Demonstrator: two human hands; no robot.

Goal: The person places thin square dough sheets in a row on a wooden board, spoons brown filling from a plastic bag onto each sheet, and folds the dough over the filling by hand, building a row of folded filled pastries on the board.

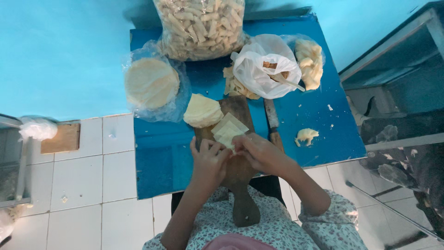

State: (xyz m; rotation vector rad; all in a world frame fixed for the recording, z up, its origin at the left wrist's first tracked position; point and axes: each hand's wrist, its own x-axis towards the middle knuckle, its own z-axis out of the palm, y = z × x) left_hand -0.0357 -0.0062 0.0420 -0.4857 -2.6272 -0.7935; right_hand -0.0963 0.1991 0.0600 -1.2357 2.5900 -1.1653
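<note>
Seen from above, over a small blue table (162, 171) set on white floor tiles (92, 185) against a turquoise wall (60, 55). Wooden board (240, 176) lying lengthwise on the table, handle pointing back toward the person's lap. Both hands together over the board's middle: left hand (210, 159) curled, fingers bent inward; right hand (259, 152) likewise curled, fingertips meeting the left's. Pale square wrappers (227, 131) fanned on the board just beyond the fingertips, the nearest one touching or pinched between both hands; exact grip hidden by the fingers, so hard to tell which hand has hold of it. Just left of the wrappers, a rounded stack of pale dough sheets (202, 110) overlapping the board's far corner. Further left, a round stack of flat discs in a clear bag (151, 83). At the table's far edge, a big clear bag of rolled sticks (201, 25), upright and full. To its right, a white plastic bag (263, 67), open, with brown filling and a pale utensil handle sticking out. Beside that, at the right, another clear bag of pale dough (310, 60). Knife (273, 122) lying along the board's right side. Small dough lump (306, 135) alone on the table's right part. Floral sleeves on both arms.
</note>
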